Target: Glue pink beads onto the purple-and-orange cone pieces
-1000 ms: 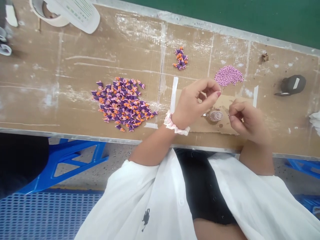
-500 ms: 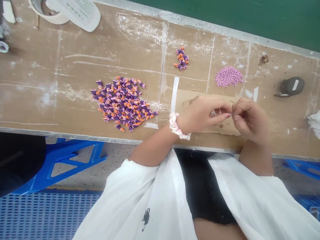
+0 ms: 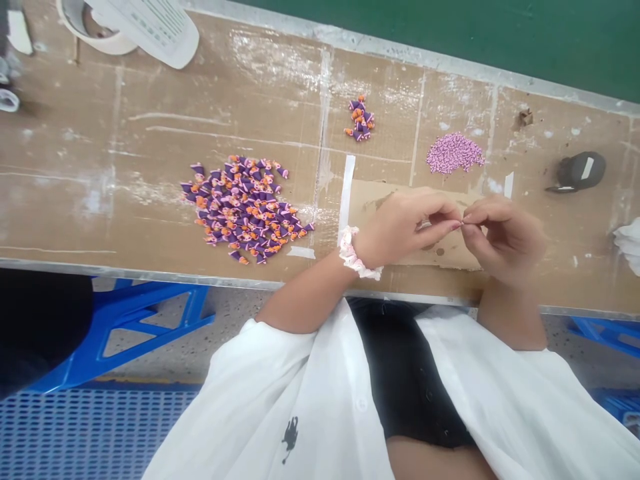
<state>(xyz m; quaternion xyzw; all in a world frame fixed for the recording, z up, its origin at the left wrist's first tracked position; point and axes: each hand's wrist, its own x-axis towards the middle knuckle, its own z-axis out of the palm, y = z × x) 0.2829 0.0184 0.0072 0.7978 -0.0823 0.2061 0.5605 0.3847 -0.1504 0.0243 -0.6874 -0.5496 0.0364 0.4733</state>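
Note:
My left hand (image 3: 405, 227) and my right hand (image 3: 505, 237) meet fingertip to fingertip over a taped-down cardboard sheet (image 3: 370, 197) near the bench's front edge. Both pinch something tiny that I cannot make out. A pink scrunchie (image 3: 353, 257) circles my left wrist. A large heap of small purple-and-orange pieces (image 3: 245, 207) lies to the left of my left hand. Farther back sit a small cluster of the same pieces (image 3: 361, 118) and a mound of little pink beads (image 3: 454, 153).
The worn brown bench (image 3: 150, 133) carries a white device and tape roll (image 3: 135, 23) at the back left and a dark grey object (image 3: 580, 170) at the right. Blue stools (image 3: 145, 320) stand below the front edge. A dark-clothed person (image 3: 35, 327) sits at the left.
My left hand came down from a raised position and met my right hand over the cardboard. It now covers the small clear object seen between the hands a second ago.

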